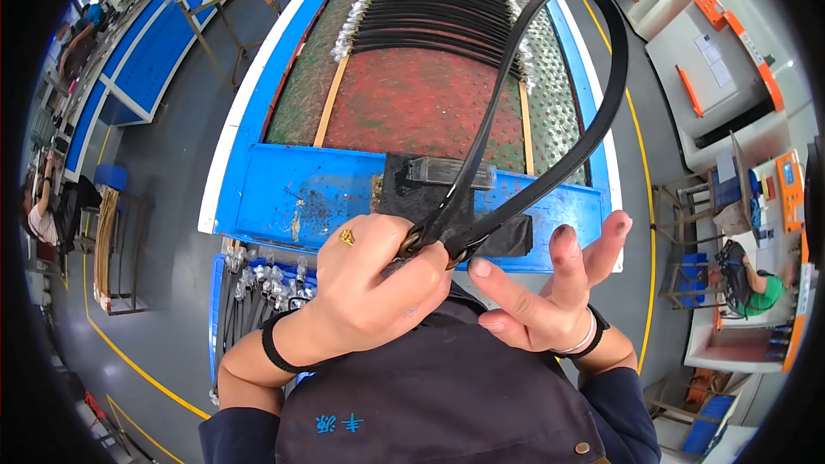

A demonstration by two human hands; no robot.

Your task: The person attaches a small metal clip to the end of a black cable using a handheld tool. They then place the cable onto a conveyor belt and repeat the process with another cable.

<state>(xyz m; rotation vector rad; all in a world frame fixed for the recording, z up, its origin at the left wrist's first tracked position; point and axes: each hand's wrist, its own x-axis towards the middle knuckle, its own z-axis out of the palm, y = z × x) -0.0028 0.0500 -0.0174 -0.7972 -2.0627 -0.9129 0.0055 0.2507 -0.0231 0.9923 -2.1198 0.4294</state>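
We see the left hand point(374, 279), wearing a gold ring and a black wristband, with its fingers curled tight around the buckle end of a long black leather belt point(550, 86). The belt rises from that grip in 1 big loop over the workbench and comes back down to the same fist, so both ends meet just above the knuckles. The right hand point(550, 292) sits just beside it, fingers spread apart and holding nothing; its thumb tip lies close under the belt ends, though we cannot tell whether it touches them. Behind the hands stands a blue metal workbench point(284, 193) with a dark, worn block point(404, 193) at its front edge. Further back on the red and green perforated table surface point(412, 103) lies a row of black belts point(438, 9) side by side. More belts with metal buckles point(258, 292) hang in a rack below the left forearm.
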